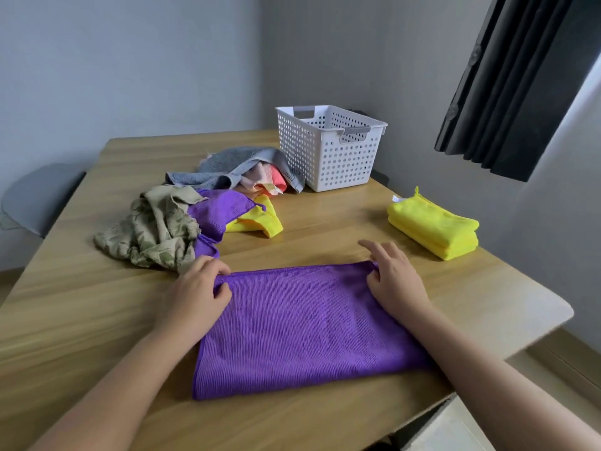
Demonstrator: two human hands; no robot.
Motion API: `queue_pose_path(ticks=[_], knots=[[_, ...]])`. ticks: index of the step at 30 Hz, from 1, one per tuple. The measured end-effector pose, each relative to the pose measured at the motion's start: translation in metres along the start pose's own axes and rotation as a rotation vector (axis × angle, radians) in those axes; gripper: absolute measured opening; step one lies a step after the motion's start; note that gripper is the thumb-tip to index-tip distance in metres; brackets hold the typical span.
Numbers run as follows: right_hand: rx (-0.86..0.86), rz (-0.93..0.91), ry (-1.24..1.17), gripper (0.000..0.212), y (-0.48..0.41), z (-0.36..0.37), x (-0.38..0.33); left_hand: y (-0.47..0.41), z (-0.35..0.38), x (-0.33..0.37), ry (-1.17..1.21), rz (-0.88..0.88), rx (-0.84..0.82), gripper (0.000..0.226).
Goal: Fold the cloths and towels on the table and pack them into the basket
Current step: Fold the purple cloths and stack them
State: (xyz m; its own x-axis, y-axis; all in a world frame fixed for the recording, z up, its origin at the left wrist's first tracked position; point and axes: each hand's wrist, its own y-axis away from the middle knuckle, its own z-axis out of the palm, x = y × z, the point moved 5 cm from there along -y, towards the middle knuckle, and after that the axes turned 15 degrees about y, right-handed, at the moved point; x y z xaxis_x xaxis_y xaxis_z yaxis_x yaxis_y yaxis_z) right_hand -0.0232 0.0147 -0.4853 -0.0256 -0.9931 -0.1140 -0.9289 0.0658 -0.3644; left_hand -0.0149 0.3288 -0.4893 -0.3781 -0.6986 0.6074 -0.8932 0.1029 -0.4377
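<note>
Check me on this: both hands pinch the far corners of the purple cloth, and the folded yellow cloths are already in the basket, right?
Not quite. The head view shows the folded yellow cloths lying on the table, apart from the basket, to its right. The rest holds: left hand and right hand pinch the purple cloth at its far corners.

Bare counter [325,222] is running open from the purple cloth [302,320] straight to the basket [328,157], whose top is standing unobstructed. Left side: heap of unfolded cloths [162,222] is crowding in, just beside the basket. Right side: folded yellow stack [432,226] is sitting well apart from it.
</note>
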Motion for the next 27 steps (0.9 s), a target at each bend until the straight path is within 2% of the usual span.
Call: queue_pose_path(ticks=[4, 8, 11, 16, 21, 24, 27], knots=[[-0.020, -0.030, 0.066, 0.037, -0.003, 0.004, 0.002, -0.003, 0.004, -0.003, 0.000, 0.018, -0.036, 0.031], [-0.012, -0.005, 0.077, 0.045, -0.003, 0.004, 0.002, -0.002, 0.002, -0.002, 0.006, -0.004, -0.031, 0.023], [-0.013, 0.053, 0.051, 0.020, -0.004, 0.005, 0.008, -0.002, -0.001, 0.001, 0.028, 0.014, -0.009, 0.014], [-0.008, 0.082, 0.069, 0.010, -0.001, 0.002, 0.007, 0.001, -0.004, 0.006, 0.054, 0.034, 0.009, 0.023], [0.030, 0.043, 0.125, 0.015, 0.001, -0.004, 0.003, 0.001, -0.004, 0.008, 0.090, 0.105, 0.002, 0.026], [0.032, 0.032, 0.122, 0.019, 0.000, -0.004, 0.003, -0.001, -0.009, 0.009, 0.142, 0.165, 0.097, 0.027], [0.041, -0.013, 0.074, 0.023, 0.001, -0.004, 0.001, 0.000, -0.019, 0.018, 0.215, 0.232, 0.239, 0.016]])
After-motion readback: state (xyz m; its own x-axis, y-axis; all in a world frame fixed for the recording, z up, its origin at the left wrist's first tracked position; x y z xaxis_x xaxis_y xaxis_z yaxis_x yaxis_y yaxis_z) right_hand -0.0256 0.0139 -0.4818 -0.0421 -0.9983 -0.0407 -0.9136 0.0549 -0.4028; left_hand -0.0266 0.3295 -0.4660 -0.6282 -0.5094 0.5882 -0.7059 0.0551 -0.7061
